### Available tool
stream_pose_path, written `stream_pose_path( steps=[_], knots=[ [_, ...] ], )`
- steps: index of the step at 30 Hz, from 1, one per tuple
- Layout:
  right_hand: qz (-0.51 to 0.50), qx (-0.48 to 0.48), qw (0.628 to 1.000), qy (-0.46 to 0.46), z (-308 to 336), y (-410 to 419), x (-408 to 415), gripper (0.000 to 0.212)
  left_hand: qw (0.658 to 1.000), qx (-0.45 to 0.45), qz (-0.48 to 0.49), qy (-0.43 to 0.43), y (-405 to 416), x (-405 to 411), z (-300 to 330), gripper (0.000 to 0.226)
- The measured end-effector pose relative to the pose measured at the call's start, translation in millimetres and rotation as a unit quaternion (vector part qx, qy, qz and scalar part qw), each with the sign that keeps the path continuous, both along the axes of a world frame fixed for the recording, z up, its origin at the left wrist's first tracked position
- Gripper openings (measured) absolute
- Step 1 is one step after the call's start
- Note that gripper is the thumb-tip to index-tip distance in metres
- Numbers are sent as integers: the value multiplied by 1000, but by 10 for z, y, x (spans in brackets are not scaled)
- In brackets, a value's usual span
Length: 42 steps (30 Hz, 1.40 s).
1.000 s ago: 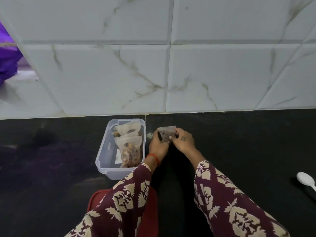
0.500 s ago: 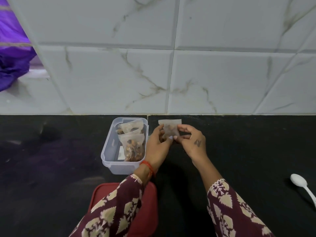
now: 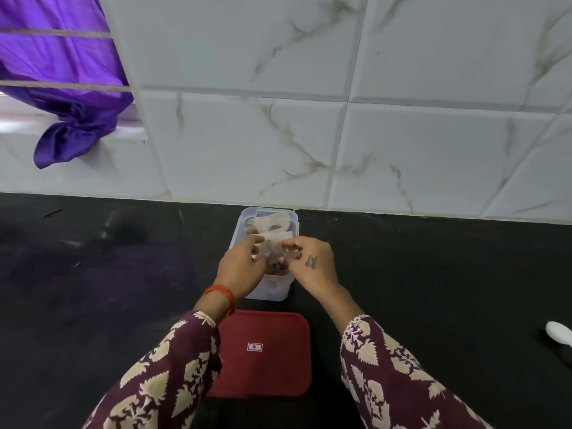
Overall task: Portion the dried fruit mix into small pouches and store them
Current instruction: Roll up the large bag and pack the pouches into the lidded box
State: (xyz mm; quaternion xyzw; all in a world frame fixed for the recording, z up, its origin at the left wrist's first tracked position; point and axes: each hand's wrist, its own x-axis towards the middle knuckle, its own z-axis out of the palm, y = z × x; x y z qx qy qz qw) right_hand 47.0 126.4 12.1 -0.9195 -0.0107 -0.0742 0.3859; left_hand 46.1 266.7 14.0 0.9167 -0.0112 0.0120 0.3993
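We're pinching a small clear pouch of dried fruit (image 3: 274, 253) with left hand (image 3: 243, 264) and right hand (image 3: 311, 261), directly above the clear rectangular plastic tub (image 3: 265, 295); its long axis is running near-far.

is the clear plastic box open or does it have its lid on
Open. The clear box has no lid on it: filled pouches show inside, and the red lid lies flat on the counter just in front of it.

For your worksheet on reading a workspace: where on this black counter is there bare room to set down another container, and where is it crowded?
Bare: the counter between the right hand and white spoon, and left of the left hand. Crowded: the middle, where both hands hold a pouch over the clear box, red lid just nearer.
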Motion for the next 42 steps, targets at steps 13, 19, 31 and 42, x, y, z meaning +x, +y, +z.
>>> stream_pose_path(
  steps=[13, 19, 31, 42],
  knots=[
    [164, -297, 938, 76, -84, -134, 162, 51, 931, 310, -191, 28, 131, 347, -179, 67],
    [150, -358, 913, 125, -30, -71, 160, 52, 889, 396, -218, 74, 107, 452, -221, 64],
    [141, -267, 935, 184, 109, 15, 110, 57, 918, 338, -208, -3, 181, 433, -301, 74],
    [-79, 108, 990, 38, -544, -233, -673, 49, 989, 19, 105, -102, 424, -440, -653, 68]
  ],
)
